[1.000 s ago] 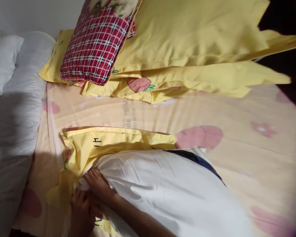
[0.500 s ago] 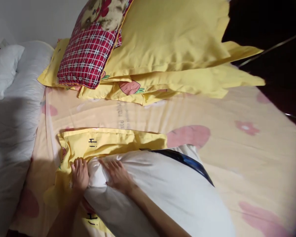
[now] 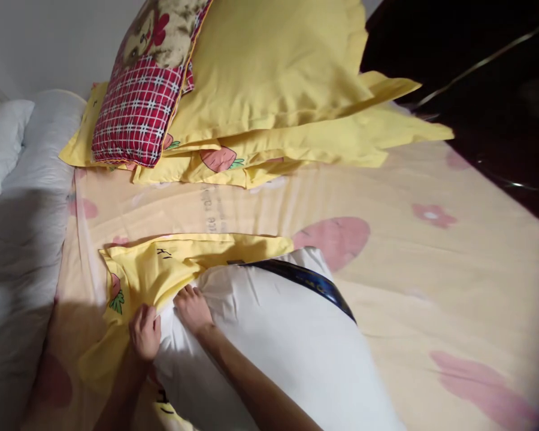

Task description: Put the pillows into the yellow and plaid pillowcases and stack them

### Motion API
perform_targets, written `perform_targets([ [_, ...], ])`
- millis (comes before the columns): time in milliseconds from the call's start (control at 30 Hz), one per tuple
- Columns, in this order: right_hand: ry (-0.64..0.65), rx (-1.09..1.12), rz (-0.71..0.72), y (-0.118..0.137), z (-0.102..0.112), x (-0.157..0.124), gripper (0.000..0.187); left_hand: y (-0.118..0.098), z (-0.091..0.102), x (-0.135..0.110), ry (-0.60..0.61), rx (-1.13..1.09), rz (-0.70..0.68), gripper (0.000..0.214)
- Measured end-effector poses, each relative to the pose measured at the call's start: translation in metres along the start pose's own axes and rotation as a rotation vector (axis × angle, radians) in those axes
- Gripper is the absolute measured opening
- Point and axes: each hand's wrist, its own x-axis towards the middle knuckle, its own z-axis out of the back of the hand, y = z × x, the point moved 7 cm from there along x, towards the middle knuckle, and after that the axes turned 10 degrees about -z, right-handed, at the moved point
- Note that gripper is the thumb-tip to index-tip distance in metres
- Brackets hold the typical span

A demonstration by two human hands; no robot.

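Note:
A plump white pillow (image 3: 287, 341) with a shiny dark blue band (image 3: 305, 281) lies on the bed, its left end against a yellow pillowcase (image 3: 137, 263). The pillowcase has a carrot print and dark lettering, and part of it sits under the pillow. My left hand (image 3: 145, 332) has its fingers curled round the pillowcase's edge. Close beside it, my right hand (image 3: 193, 308) is closed on the pillow's white end, right at the yellow cloth. The fingertips of both hands are partly hidden.
Yellow pillows (image 3: 278, 66) are piled at the far side, with a red plaid cushion (image 3: 135, 114) leaning on them. White bedding (image 3: 18, 257) runs along the left. A peach printed sheet (image 3: 408, 269) covers the bed, and a dark area with a thin cord borders the right.
The pillowcase's upper layer has been drawn over the pillow's end. My right hand has moved slightly left and its fingers have closed. The whole view has shifted a little.

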Motion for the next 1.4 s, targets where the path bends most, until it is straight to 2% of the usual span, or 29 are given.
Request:
perform_targets([
  [100, -0.043, 0.038, 0.008, -0.012, 0.009, -0.02, 0.034, 0.008, -0.013, -0.014, 0.035, -0.02, 0.027, 0.025],
  [200, -0.207, 0.074, 0.153, -0.007, 0.02, -0.08, 0.061, 0.009, -0.018, -0.018, 0.098, -0.068, 0.026, 0.024],
  [267, -0.296, 0.077, 0.236, -0.004, 0.017, -0.121, 0.072, 0.007, -0.017, -0.018, 0.125, -0.103, 0.029, 0.025],
  [333, -0.325, 0.054, 0.215, -0.006, 0.002, -0.14, 0.076, 0.002, -0.012, -0.016, 0.114, -0.117, 0.042, 0.029],
  [367, -0.327, 0.032, 0.173, -0.008, -0.008, -0.139, 0.074, -0.001, -0.01, -0.016, 0.101, -0.118, 0.051, 0.03],
  [433, -0.311, -0.002, 0.124, -0.005, -0.029, -0.121, 0.06, -0.008, -0.005, -0.016, 0.056, -0.124, 0.054, 0.031],
  [533, -0.241, 0.032, 0.218, 0.019, -0.052, -0.074, 0.039, -0.018, -0.002, -0.017, 0.003, -0.152, 0.013, 0.032],
  [633, -0.139, 0.098, 0.29, 0.036, -0.051, -0.036, 0.037, -0.022, -0.006, -0.018, 0.024, -0.157, -0.029, 0.033],
  [733, -0.083, 0.154, 0.207, 0.022, -0.032, -0.024, 0.041, -0.013, -0.014, -0.02, 0.084, -0.117, -0.001, 0.03],
  [833, -0.072, 0.199, 0.142, 0.002, -0.013, -0.043, 0.057, -0.001, -0.016, -0.026, 0.089, -0.076, 0.039, 0.03],
  [933, -0.152, 0.209, 0.205, 0.001, -0.012, -0.094, 0.066, 0.004, -0.013, -0.034, 0.086, -0.09, 0.031, 0.032],
  [1000, -0.192, 0.229, 0.315, 0.011, -0.031, -0.137, 0.066, 0.004, -0.01, -0.039, 0.108, -0.109, 0.028, 0.031],
  [1067, -0.173, 0.247, 0.45, 0.023, -0.064, -0.176, 0.068, 0.002, -0.004, -0.043, 0.11, -0.105, 0.025, 0.028],
  [1133, -0.149, 0.227, 0.454, 0.025, -0.099, -0.195, 0.074, 0.002, 0.005, -0.05, 0.083, -0.063, 0.032, 0.022],
  [1200, -0.142, 0.187, 0.313, 0.014, -0.122, -0.19, 0.081, 0.004, 0.018, -0.065, 0.03, 0.001, 0.066, 0.016],
  [1267, -0.125, 0.18, 0.212, 0.002, -0.127, -0.172, 0.083, 0.008, 0.033, -0.086, -0.04, 0.053, 0.102, 0.018],
  [1333, -0.096, 0.208, 0.267, -0.001, -0.115, -0.151, 0.08, 0.01, 0.044, -0.109, -0.059, 0.029, 0.153, 0.02],
  [1400, -0.051, 0.243, 0.374, 0.001, -0.093, -0.134, 0.072, 0.009, 0.042, -0.131, 0.033, -0.103, 0.259, 0.026],
])
